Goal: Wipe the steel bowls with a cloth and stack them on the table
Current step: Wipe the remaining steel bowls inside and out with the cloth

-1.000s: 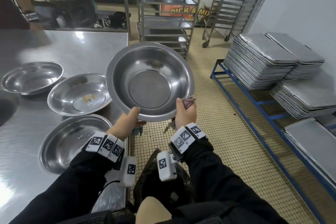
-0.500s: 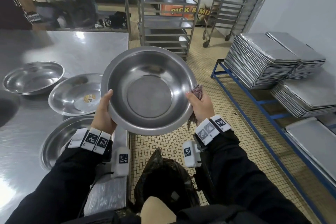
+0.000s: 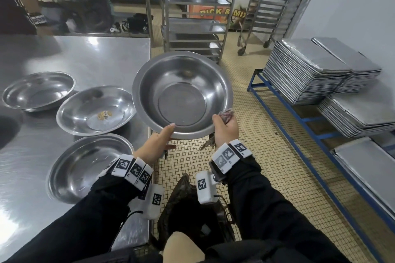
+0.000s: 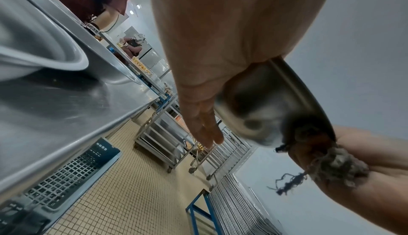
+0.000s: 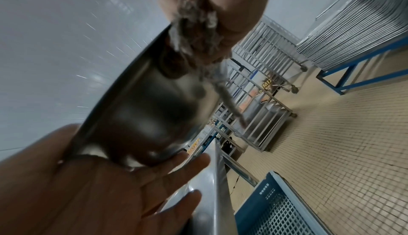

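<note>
Now we hold the bowl (image 3: 182,96) up past the table (image 3: 85,57) edge, our left hand (image 3: 157,145) pinching its near rim, thumb on top and straight fingers underneath, while our right hand (image 3: 226,128) clutches the cloth (image 3: 226,113) against the rim, three more bowls (image 3: 94,110) resting unstacked on the table.

Commercial kitchen / bakery back room. Evidence: stainless steel counter (image 3: 74,57), wheeled tray racks (image 3: 196,13), big stacks of sheet pans (image 3: 303,70) on a blue steel frame (image 3: 299,117), small-tile floor (image 3: 267,166), blue plastic crate (image 5: 284,209) under the counter.
</note>
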Action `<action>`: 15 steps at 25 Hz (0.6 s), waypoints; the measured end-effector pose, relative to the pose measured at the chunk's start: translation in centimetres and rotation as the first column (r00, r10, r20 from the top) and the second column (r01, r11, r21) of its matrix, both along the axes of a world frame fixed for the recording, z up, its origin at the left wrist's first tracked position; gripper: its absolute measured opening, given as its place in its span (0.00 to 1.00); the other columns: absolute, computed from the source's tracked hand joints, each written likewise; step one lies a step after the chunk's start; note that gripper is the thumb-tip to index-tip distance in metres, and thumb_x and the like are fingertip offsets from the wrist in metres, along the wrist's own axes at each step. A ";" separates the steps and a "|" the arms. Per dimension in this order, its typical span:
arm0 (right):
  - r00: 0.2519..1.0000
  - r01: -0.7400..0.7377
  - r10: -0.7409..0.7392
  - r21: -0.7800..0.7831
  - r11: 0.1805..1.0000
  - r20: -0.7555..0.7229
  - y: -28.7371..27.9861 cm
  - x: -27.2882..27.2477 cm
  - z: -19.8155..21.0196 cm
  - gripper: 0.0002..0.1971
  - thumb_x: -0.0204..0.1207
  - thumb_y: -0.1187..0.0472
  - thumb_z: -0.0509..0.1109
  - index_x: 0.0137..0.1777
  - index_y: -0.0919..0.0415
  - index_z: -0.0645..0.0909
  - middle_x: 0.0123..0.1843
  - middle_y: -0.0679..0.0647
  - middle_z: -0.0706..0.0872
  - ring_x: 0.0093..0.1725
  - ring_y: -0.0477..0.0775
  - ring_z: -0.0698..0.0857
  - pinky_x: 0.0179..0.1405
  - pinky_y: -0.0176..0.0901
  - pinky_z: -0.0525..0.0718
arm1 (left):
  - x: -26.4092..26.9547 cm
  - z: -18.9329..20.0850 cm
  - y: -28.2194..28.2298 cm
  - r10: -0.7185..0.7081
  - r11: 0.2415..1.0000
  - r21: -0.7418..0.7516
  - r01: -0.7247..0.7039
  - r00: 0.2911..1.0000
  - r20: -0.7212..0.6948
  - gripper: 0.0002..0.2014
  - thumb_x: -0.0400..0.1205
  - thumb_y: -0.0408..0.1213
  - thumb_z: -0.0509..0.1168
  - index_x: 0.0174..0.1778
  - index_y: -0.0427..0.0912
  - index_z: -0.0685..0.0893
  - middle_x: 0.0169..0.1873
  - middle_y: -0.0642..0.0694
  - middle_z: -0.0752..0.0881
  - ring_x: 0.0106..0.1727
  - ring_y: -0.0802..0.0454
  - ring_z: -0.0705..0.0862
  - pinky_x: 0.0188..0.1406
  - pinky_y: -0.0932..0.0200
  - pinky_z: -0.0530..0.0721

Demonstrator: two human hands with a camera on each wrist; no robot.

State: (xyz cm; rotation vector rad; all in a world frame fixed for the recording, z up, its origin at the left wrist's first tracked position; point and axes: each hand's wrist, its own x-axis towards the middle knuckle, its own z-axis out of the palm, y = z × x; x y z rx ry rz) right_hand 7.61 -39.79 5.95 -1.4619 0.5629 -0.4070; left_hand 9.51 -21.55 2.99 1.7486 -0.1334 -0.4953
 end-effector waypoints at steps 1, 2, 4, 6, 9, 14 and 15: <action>1.000 -0.017 0.017 0.012 1.000 -0.012 -0.6 0.0 -0.1 0.04 0.75 0.64 0.68 0.45 0.58 0.75 0.42 0.53 0.81 0.41 0.52 0.81 0.44 0.46 0.84 | 0.0 -0.2 0.4 0.037 0.997 -0.067 -0.036 0.999 0.008 0.29 0.74 0.69 0.58 0.65 0.57 0.76 0.65 0.46 0.83 0.60 0.48 0.86 0.64 0.36 0.81; 0.999 -0.035 0.036 0.021 0.999 -0.022 -1.3 -0.1 0.0 0.04 0.75 0.64 0.68 0.46 0.59 0.75 0.42 0.54 0.81 0.41 0.53 0.81 0.43 0.45 0.83 | 0.0 0.1 0.7 0.092 0.981 -0.172 -0.089 0.996 0.008 0.29 0.74 0.68 0.61 0.68 0.57 0.71 0.66 0.44 0.82 0.61 0.46 0.85 0.62 0.37 0.82; 0.996 -0.086 0.086 0.009 0.996 -0.034 -2.9 -0.3 0.5 0.05 0.76 0.62 0.69 0.47 0.61 0.76 0.44 0.57 0.81 0.43 0.55 0.82 0.44 0.45 0.83 | 0.6 1.1 2.1 0.159 0.908 -0.389 -0.154 0.987 -0.018 0.30 0.78 0.63 0.57 0.73 0.52 0.68 0.66 0.40 0.82 0.61 0.42 0.85 0.58 0.36 0.83; 0.983 -0.179 0.176 -0.072 0.981 -0.050 -4.6 -0.5 1.2 0.06 0.75 0.59 0.70 0.48 0.59 0.78 0.45 0.61 0.83 0.44 0.60 0.83 0.47 0.50 0.86 | 1.0 2.6 3.5 0.089 0.853 -0.514 -0.093 0.995 -0.034 0.30 0.81 0.61 0.51 0.71 0.46 0.77 0.65 0.38 0.83 0.63 0.39 0.84 0.58 0.36 0.84; 0.943 -0.333 0.324 -0.218 0.918 -0.074 -5.5 -0.9 2.7 0.06 0.76 0.57 0.70 0.48 0.57 0.78 0.44 0.59 0.83 0.40 0.58 0.83 0.46 0.51 0.86 | 1.1 4.0 4.8 0.085 0.789 -0.607 -0.099 0.995 -0.053 0.26 0.88 0.50 0.45 0.58 0.45 0.88 0.53 0.42 0.89 0.54 0.44 0.88 0.52 0.47 0.87; 0.964 -0.247 0.266 -0.344 0.906 0.010 -4.6 -0.5 3.4 0.08 0.79 0.52 0.66 0.55 0.52 0.76 0.46 0.49 0.84 0.44 0.47 0.83 0.42 0.34 0.80 | 0.5 4.2 3.7 0.257 0.824 -0.507 -0.253 0.964 -0.063 0.14 0.78 0.40 0.59 0.49 0.42 0.89 0.40 0.47 0.91 0.43 0.51 0.89 0.46 0.52 0.83; 0.973 -0.204 0.226 -0.300 0.932 0.039 -4.2 -0.3 2.9 0.10 0.80 0.51 0.66 0.58 0.51 0.75 0.48 0.48 0.84 0.47 0.47 0.84 0.45 0.36 0.80 | 0.3 4.2 3.1 0.273 0.836 -0.479 -0.268 0.960 -0.061 0.13 0.78 0.39 0.59 0.51 0.41 0.86 0.39 0.47 0.90 0.43 0.52 0.89 0.44 0.54 0.83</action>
